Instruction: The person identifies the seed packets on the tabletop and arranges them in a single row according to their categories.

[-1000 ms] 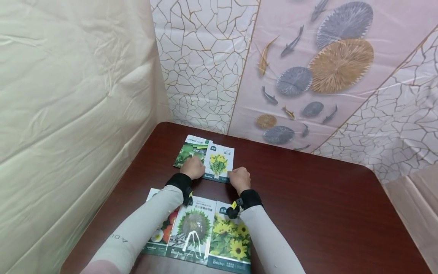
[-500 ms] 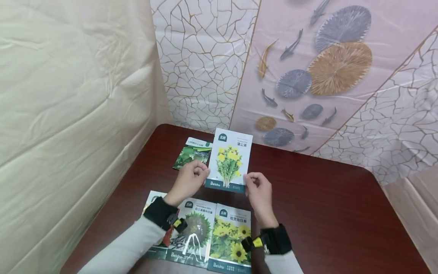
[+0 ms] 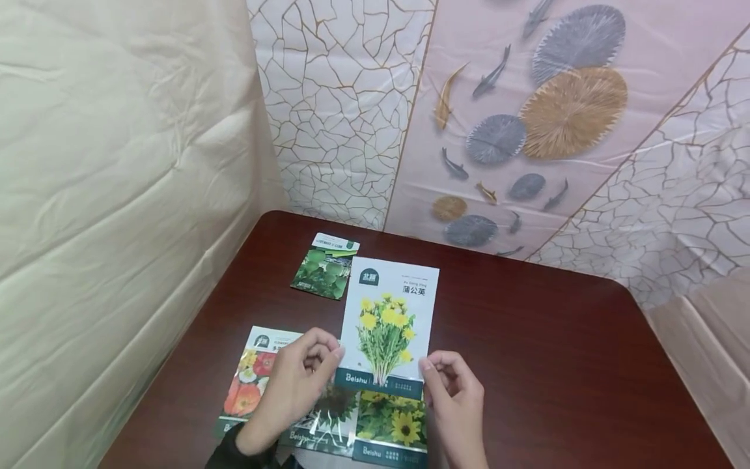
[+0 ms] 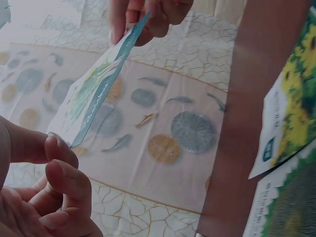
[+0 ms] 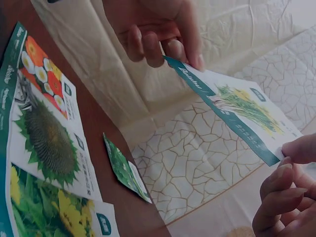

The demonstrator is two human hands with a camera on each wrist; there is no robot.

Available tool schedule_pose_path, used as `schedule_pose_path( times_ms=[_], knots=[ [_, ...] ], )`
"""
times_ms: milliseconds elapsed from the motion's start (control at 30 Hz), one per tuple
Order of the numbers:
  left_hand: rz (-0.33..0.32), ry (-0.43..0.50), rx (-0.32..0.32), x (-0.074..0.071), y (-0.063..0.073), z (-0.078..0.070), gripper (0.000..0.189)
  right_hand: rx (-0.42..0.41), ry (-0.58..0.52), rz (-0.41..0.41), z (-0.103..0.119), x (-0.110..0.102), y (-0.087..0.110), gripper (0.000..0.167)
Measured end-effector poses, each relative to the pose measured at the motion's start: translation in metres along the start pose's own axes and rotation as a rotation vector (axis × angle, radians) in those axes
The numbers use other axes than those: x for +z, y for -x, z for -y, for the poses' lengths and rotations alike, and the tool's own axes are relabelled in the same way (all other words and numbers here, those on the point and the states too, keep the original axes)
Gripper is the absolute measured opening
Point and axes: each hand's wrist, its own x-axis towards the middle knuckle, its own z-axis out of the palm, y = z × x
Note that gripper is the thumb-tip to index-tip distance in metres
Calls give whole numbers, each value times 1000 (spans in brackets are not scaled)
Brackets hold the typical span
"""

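A white seed packet (image 3: 387, 326) with yellow dandelion flowers and a dark green bottom band is held up above the table. My left hand (image 3: 299, 384) pinches its lower left edge between thumb and fingers. At the lower right edge my right hand (image 3: 457, 404) pinches it the same way. In the left wrist view the packet (image 4: 98, 94) appears nearly edge-on, raised off the table. Below it lie the sunflower-head packet (image 5: 47, 140) and the yellow-flower packet (image 3: 392, 426), partly covered in the head view. The red-and-orange flower packet (image 3: 246, 391) lies left, partly behind my left hand.
A green leafy seed packet (image 3: 325, 267) lies alone near the back left of the dark red table (image 3: 556, 365). Cream cloth (image 3: 129, 195) hangs along the left side, and a patterned cloth (image 3: 340, 117) hangs behind the table's back edge.
Both hands have lifted the dandelion packet from beside the green leafy packet and brought it closer to me, over the front row. The other packets have stayed on the table.
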Motion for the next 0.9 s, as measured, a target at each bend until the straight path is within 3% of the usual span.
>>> schedule_pose_path(
  times_ms=[100,200,367,467,567,667,767,900],
  knots=[
    [-7,-6,10,2,6,-1,7,-18,3,2,-2,-2,3,4],
    [-33,-52,68,6,8,-1,8,2,-6,4,-3,-5,5,4],
    [-65,-250,293,16,8,0,9,40,25,-24,-7,-17,9,6],
    [-30,-392,415,27,8,-2,7,112,87,-66,-11,-33,11,8],
    [90,-509,448,41,7,-3,7,225,198,-90,-19,-54,14,12],
    [259,-583,461,59,5,-2,14,296,389,-64,-33,-76,17,19],
    [396,-674,511,80,3,3,23,333,595,-22,-51,-96,21,21],
    [548,-733,553,104,1,6,32,354,762,12,-73,-123,25,20]
  ],
)
